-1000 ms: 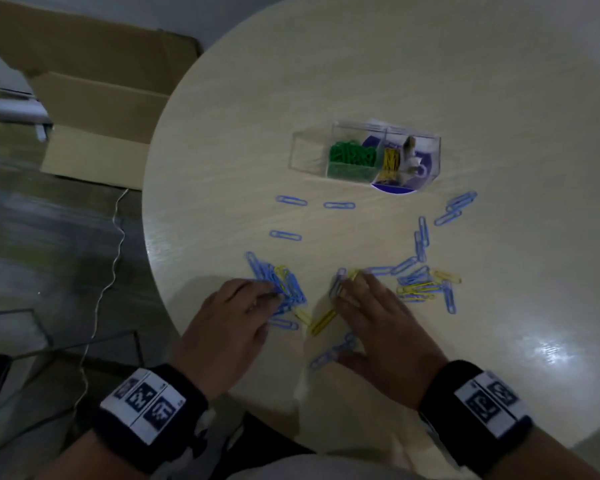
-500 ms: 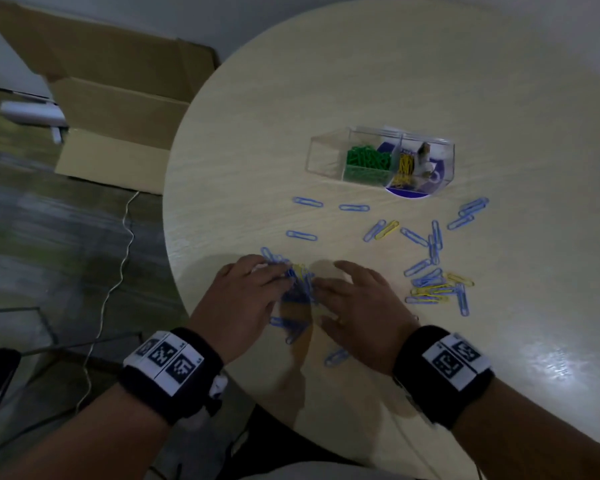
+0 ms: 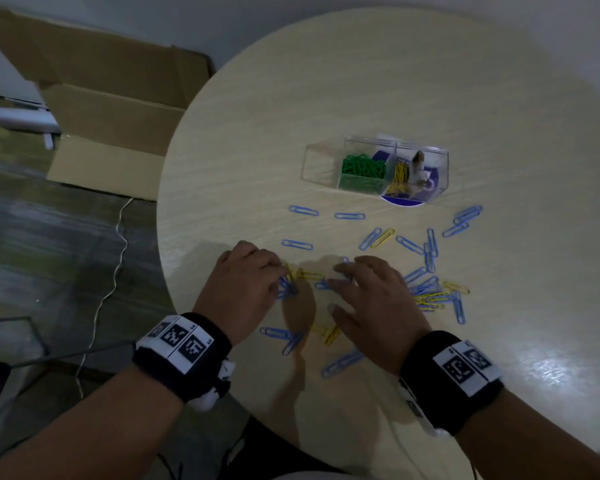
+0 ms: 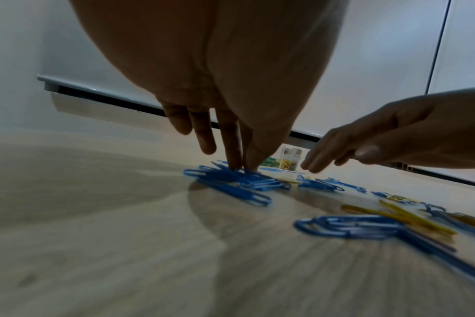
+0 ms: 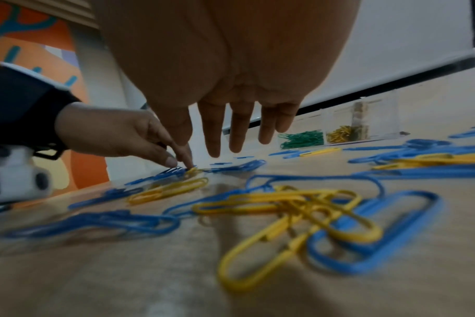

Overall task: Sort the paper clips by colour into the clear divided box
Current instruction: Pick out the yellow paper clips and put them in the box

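Compared with a second ago: both hands drawn in toward each other near the front edge of the table (image 3: 361, 81), no longer working apart. Pinching with the left hand (image 3: 243, 289), thumb and first fingers meeting on the blue heap (image 3: 286, 289), a couple of yellow clips (image 3: 305, 274) lying just beside the fingertips. Holding nothing with the right hand (image 3: 371, 299): fingers straight and a little spread, low over the table, away from the mixed pile (image 3: 433, 292) covered a second ago. Seen as a judgement: gathering blue into one bunch for a single carry, with the right hand probably clearing yellow out of it.

Further back on the table, the clear box (image 3: 321, 164): green clips (image 3: 362, 168) in the middle compartment, yellow beside them, the left compartment bare and likely meant for blue. Nothing blue in there yet, so roughly halfway.

Room for moving: open tabletop between hands and box, only single blue clips scattered across the path. Table rim close by the left wrist, floor and a cardboard carton (image 3: 111, 98) beyond; risk of sweeping clips over that edge.
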Motion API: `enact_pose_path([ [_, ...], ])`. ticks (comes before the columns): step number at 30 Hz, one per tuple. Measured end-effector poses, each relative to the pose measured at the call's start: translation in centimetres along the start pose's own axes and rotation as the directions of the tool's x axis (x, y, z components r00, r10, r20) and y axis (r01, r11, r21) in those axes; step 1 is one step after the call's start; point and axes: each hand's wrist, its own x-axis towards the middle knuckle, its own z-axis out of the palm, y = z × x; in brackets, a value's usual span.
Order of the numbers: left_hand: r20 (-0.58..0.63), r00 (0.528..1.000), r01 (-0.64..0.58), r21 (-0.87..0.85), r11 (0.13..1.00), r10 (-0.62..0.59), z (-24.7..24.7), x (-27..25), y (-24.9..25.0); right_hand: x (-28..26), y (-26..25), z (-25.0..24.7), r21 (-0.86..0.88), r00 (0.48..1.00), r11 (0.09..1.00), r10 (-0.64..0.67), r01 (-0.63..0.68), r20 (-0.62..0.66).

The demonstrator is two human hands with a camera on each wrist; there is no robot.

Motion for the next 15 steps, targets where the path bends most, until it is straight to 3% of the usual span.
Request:
enact_pose_path([
  [5, 0.013, 0.999, 0.032, -0.041, 0.999, -0.032, 0.4, 1.4, -0.4, -1.0, -0.4, 0.6, -0.035, 0.995, 0.999, 0.014, -0.01, 0.095],
  [10, -0.01, 0.999, -0.04, -0.083, 0.996, 0.04, 0.4, 3.0, -0.3, -1.7, 0.2, 0.7, 0.046, 0.995, 0.998, -0.057, 0.053, 0.082],
  [15, 0.029, 0.995, -0.091, 0.02, 0.996, 0.091, 0.7, 3.7, -0.3, -1.0, 0.8, 0.0, 0.112, 0.984, 0.98, -0.17, 0.163, 0.053],
])
